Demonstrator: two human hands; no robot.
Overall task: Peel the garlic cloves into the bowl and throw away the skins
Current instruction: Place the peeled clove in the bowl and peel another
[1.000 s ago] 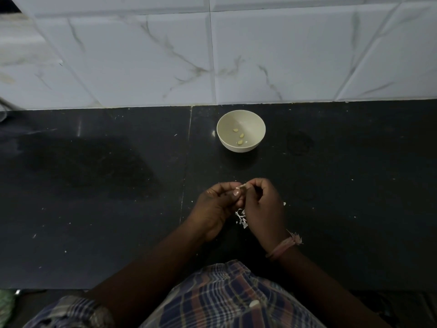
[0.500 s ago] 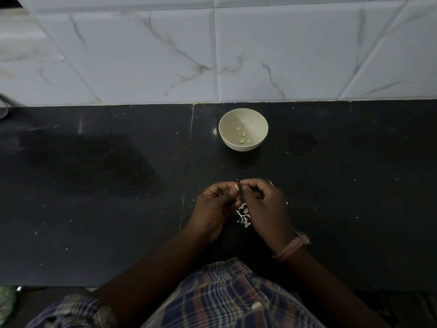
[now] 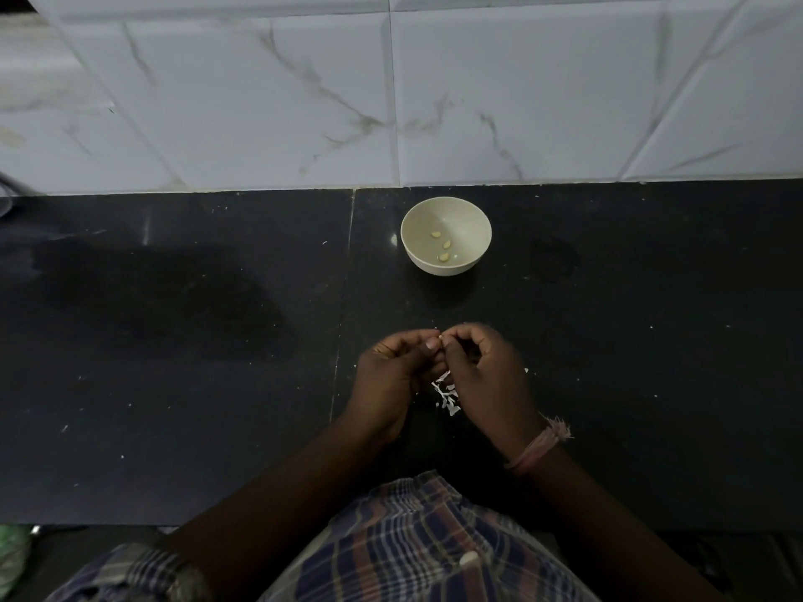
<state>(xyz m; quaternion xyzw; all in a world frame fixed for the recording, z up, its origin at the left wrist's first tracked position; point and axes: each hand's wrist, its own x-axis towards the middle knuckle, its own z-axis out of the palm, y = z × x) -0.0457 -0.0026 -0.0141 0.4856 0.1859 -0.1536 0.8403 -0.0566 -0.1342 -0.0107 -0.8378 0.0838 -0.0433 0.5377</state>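
Here, a dim head view down onto a black table, backed by a white marbled tile wall. Far left, bare dark stone with scattered pale specks. Toward the middle, left hand raised just above the table, fingers curled inward and pinching a tiny garlic clove, barely visible between the thumbs. Directly beside it and touching at the fingertips, right hand, fingers likewise curled and nipping at the same clove, a pink thread band around the wrist. Below the gap between the hands, a small heap of white skins lying on the table, not yet thrown away. Beyond the hands, near the wall and well apart from them, a pale bowl holding three peeled cloves. At the bottom edge, a checked shirt.

Likely in mid-peel. Risks from here: clove so small that a hard pull with the nails could flip it out of the pinch and onto the dark table or floor; low light could leave shreds of skin unnoticed on the clove; loose skins could scatter with any sweep of a wrist, making the clean-up harder.
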